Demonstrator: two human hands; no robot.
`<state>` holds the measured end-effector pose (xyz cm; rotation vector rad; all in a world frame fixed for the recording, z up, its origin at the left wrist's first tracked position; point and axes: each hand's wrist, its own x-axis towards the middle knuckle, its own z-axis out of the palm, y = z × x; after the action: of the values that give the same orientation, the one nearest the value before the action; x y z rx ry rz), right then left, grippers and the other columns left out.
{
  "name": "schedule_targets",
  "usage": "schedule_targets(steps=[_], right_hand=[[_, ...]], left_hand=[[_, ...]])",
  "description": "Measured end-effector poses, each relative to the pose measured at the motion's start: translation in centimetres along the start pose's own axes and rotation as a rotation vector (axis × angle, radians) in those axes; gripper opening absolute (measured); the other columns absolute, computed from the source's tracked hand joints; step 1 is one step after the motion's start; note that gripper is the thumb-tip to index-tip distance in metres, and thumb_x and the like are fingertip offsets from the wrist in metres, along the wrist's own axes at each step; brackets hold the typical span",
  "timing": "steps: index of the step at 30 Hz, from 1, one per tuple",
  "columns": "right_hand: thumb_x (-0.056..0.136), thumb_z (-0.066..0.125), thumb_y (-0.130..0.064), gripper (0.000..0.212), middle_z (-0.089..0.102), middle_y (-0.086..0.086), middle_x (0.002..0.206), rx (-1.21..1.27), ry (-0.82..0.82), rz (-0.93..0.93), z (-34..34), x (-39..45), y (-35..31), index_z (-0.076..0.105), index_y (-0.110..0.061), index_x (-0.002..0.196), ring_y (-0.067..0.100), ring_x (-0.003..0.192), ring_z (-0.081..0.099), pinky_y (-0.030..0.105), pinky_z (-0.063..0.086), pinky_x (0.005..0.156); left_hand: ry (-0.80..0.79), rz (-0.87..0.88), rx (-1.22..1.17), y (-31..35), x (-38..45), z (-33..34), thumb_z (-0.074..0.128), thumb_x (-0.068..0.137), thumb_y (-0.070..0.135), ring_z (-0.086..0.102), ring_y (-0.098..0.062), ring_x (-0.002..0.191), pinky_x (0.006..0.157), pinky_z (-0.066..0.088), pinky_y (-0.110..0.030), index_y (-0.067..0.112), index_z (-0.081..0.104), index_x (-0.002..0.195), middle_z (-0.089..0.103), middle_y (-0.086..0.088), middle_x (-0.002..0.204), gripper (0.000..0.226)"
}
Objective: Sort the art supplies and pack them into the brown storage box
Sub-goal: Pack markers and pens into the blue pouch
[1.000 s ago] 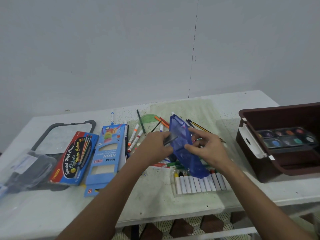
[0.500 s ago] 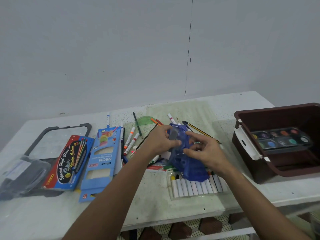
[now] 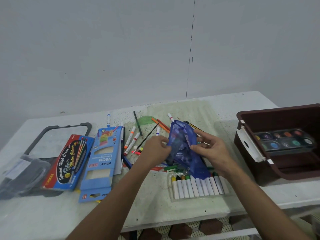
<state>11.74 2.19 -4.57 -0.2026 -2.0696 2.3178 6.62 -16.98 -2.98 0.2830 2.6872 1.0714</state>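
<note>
Head-camera view over a white desk (image 3: 155, 205) strewn with art supplies: both hands hold a translucent blue pencil pouch (image 3: 183, 148) above the middle of the desk, its far end raised and its near end dipping toward a clear sleeve of white-barrelled crayons (image 3: 197, 186). Fingers of the left hand (image 3: 156, 149) are curled on the pouch's left edge, while the right hand (image 3: 210, 149) pinches its right side between thumb and fingertips; dark shapes show through the blue plastic but cannot be made out. Behind the pouch lie loose markers (image 3: 132, 138), pencils (image 3: 161, 125) and a green protractor (image 3: 146, 120), several partly hidden by the pouch and hands. At right sits the brown storage box (image 3: 251, 163), cut off by the frame edge, with a watercolour palette (image 3: 285, 140) lying inside it (its white latch hangs at the near wall). Left of the hands lies a blue "NEON" coloured-pencil carton (image 3: 102, 161), its printing upside down, just beside a red water-colour box (image 3: 69, 161) that overlaps a grey-framed board (image 3: 58, 129). A clear plastic bag (image 3: 19, 174) with dark, indistinct contents covers the board's near end at the frame's left edge. Patterned floor tiles show below the desk's front edge.
</note>
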Motion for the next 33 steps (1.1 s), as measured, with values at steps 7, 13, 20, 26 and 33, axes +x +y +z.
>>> schedule_targets(steps=[7, 13, 20, 26, 33], right_hand=[[0.079, 0.068, 0.009, 0.052, 0.067, 0.005, 0.087, 0.037, 0.012, 0.003, 0.2, 0.1, 0.1, 0.060, -0.014, 0.125, 0.016, 0.071, 0.062, 0.031, 0.059, 0.073], [0.080, 0.065, 0.011, 0.052, 0.068, 0.018, 0.099, 0.093, 0.029, -0.003, 0.2, 0.4, 0.1, 0.058, -0.011, 0.128, 0.027, 0.082, 0.066, 0.034, 0.059, 0.072], [0.081, 0.066, 0.008, 0.051, 0.065, 0.020, 0.099, 0.011, 0.048, -0.021, 0.0, 0.5, -0.5, 0.060, -0.020, 0.124, 0.028, 0.083, 0.063, 0.039, 0.059, 0.074], [0.084, 0.059, -0.007, 0.039, 0.065, 0.007, 0.094, -0.501, 0.093, -0.068, -0.4, 1.6, -1.5, 0.065, -0.029, 0.116, 0.019, 0.067, 0.063, 0.034, 0.057, 0.060], [0.084, 0.066, -0.018, 0.041, 0.066, -0.002, 0.096, -0.642, 0.099, -0.034, -0.4, 2.1, -1.5, 0.060, -0.021, 0.125, 0.017, 0.079, 0.067, 0.039, 0.059, 0.072]], left_hand=[[-0.156, -0.175, -0.368, 0.9, 0.1, 0.0, 0.063, 0.085, 0.010, 0.055, -0.014, 0.050, 0.048, 0.048, -0.022, 0.006, 0.073, 0.082, 0.062, -0.009, 0.063, 0.011], [0.150, -0.017, -0.171, 0.4, 0.4, 0.8, 0.063, 0.086, 0.023, 0.055, -0.005, 0.071, 0.062, 0.041, -0.018, 0.021, 0.064, 0.113, 0.060, 0.001, 0.094, 0.027], [0.083, 0.124, -0.269, -0.4, 1.1, 1.1, 0.055, 0.082, 0.012, 0.068, -0.024, 0.061, 0.062, 0.058, -0.043, 0.028, 0.058, 0.128, 0.072, -0.001, 0.086, 0.048], [0.042, 0.230, -0.093, 0.4, 1.6, 0.7, 0.053, 0.085, 0.009, 0.050, 0.000, 0.043, 0.047, 0.037, -0.008, 0.019, 0.064, 0.120, 0.057, 0.010, 0.069, 0.037], [-0.022, 0.227, -0.296, 0.3, 2.8, -0.3, 0.059, 0.092, 0.026, 0.061, -0.002, 0.063, 0.065, 0.051, -0.025, 0.028, 0.049, 0.132, 0.068, 0.004, 0.086, 0.041]])
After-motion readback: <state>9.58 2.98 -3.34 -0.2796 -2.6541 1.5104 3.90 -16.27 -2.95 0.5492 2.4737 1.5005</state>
